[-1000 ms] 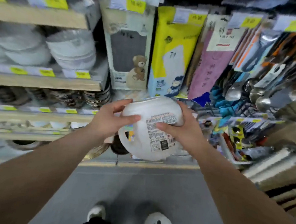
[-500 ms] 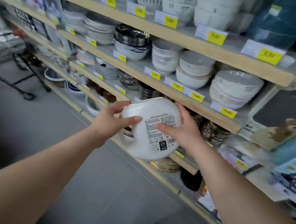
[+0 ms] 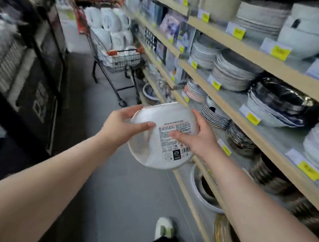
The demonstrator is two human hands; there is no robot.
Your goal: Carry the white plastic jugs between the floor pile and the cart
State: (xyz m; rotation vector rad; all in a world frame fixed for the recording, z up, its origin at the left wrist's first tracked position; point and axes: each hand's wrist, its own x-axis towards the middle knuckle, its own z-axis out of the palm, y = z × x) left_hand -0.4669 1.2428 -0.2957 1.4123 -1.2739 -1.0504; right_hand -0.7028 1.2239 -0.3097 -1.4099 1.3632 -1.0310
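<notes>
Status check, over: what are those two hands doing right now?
Left hand and right hand both grip the white dish, label side up. Shopping cart stands ahead in the aisle. Nothing between the hands and the shelves.

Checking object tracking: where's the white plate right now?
In the head view, the white plate sits centre frame, label side up, gripped at its edges by the left hand and right hand, beside the crockery shelves on the right.
</notes>
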